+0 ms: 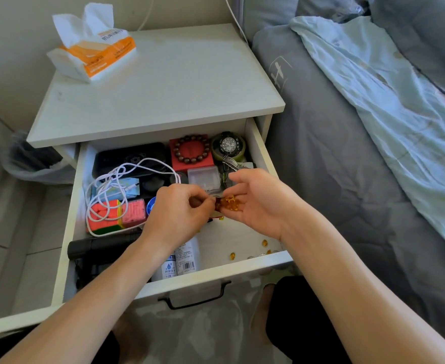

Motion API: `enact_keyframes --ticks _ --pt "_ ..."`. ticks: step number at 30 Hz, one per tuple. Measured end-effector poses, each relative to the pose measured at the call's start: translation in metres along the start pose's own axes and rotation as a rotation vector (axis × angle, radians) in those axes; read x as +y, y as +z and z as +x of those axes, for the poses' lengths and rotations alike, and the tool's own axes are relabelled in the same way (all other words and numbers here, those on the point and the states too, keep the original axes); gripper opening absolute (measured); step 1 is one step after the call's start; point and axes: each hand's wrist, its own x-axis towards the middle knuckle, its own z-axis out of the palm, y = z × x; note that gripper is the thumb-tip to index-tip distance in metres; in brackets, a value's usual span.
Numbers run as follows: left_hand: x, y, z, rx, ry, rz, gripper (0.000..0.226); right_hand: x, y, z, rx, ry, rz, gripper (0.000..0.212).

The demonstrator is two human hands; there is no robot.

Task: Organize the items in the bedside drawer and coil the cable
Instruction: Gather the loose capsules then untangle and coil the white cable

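Over the open white drawer (pixel 262 153), the cupped right hand (pixel 258 200) cradles amber gel capsules (pixel 230 202); the left hand's (pixel 179 208) grip pinches together at them.

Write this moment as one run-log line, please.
left hand: pinching capsule | right hand: cupping amber capsules | cable: uncoiled in drawer | loose capsules: remain
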Motion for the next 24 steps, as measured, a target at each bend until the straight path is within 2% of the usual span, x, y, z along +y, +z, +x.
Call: enact_keyframes --ticks 9,17,24 --pt "-0.001 -0.001 0.002 -0.023 -0.006 -0.006 0.017 0.001 0.006 0.000 -0.012 0.047 0.019 0.050" --pt "0.001 -0.001 0.002 -0.034 -0.005 -0.009 0.018 0.000 0.000 -0.007 -0.006 0.009 0.010 0.026" --pt "0.003 0.001 0.002 -0.051 0.058 0.041 0.015 -0.008 0.003 -0.009 0.186 0.084 -0.213 0.025"
